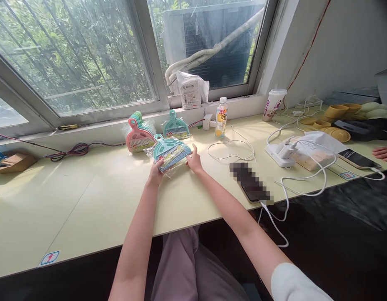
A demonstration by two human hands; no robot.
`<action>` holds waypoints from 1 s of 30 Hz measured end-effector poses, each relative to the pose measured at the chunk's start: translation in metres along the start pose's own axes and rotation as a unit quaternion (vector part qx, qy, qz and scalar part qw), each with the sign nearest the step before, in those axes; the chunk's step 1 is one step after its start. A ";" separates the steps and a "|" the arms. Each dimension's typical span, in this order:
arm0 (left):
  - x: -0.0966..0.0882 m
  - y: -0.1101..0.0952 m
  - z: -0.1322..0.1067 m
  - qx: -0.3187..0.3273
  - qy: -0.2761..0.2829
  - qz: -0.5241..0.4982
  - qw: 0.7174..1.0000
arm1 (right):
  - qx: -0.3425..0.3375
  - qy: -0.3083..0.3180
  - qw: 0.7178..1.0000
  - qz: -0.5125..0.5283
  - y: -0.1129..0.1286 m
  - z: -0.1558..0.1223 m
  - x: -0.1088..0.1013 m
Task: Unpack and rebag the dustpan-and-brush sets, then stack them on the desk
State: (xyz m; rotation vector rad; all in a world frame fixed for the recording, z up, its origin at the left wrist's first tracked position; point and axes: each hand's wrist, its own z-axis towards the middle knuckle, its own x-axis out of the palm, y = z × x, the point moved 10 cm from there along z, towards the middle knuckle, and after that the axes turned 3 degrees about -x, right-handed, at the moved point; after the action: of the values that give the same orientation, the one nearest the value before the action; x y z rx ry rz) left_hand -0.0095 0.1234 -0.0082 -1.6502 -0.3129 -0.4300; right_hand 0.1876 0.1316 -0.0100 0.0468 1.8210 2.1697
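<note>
Between my two hands is a light-blue mini dustpan and brush set (171, 153) in a clear wrapper, tilted above the table. My left hand (157, 170) grips its lower left corner. At its right edge, my right hand (194, 160) pinches the wrapper end, with the index finger raised. Just behind it a teal dustpan set (176, 125) leans against the window ledge. To the left stands a row of wrapped dustpan sets (138, 134), pink at the front and other colours behind.
On the pale yellow table (111, 200) are a drink bottle (221, 118), a blurred phone (251, 184), a white power strip (279, 154) and loose white cables. A paper cup (274, 104) stands at the back right. Another person's hand (384, 153) rests at the far right.
</note>
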 end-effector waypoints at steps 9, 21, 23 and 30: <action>-0.008 -0.002 0.000 0.004 -0.033 -0.029 0.999 | -0.033 0.020 0.989 -0.141 0.006 0.000 0.004; -0.043 0.009 0.006 -0.078 -0.124 0.034 0.989 | -0.019 0.047 0.999 0.006 0.006 0.001 0.003; -0.050 0.013 0.008 -0.101 -0.136 0.058 0.984 | -0.010 0.072 0.997 0.022 0.008 0.000 0.007; -0.053 0.012 0.008 -0.124 -0.096 -0.025 0.987 | -0.077 0.218 0.973 0.003 0.032 -0.009 0.019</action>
State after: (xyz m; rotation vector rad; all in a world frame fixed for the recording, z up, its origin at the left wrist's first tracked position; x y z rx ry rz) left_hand -0.0507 0.1323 -0.0442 -1.9367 -0.4603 -0.3588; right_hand 0.1606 0.1231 0.0155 -0.4954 1.8523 2.4639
